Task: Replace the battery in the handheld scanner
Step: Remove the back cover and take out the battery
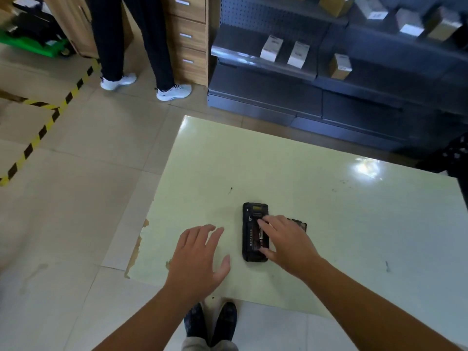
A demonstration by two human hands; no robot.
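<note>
A black handheld scanner (pixel 250 231) lies back side up on the pale green table (pixel 329 211), its battery bay facing me. My right hand (pixel 286 241) reaches over the bay, fingertips and thumb touching the battery (pixel 260 236) seated in it. Just right of that hand, a dark flat part (pixel 300 224) lies on the table, mostly hidden by my fingers. My left hand (pixel 200 254) hovers to the left of the scanner with fingers spread, holding nothing.
The table's left edge (pixel 138 247) is chipped. Another person (pixel 131 41) stands on the tiled floor by wooden drawers (pixel 188 36). Dark shelving (pixel 329 79) with small boxes runs behind the table. Yellow-black floor tape (pixel 43 130) lies to the left.
</note>
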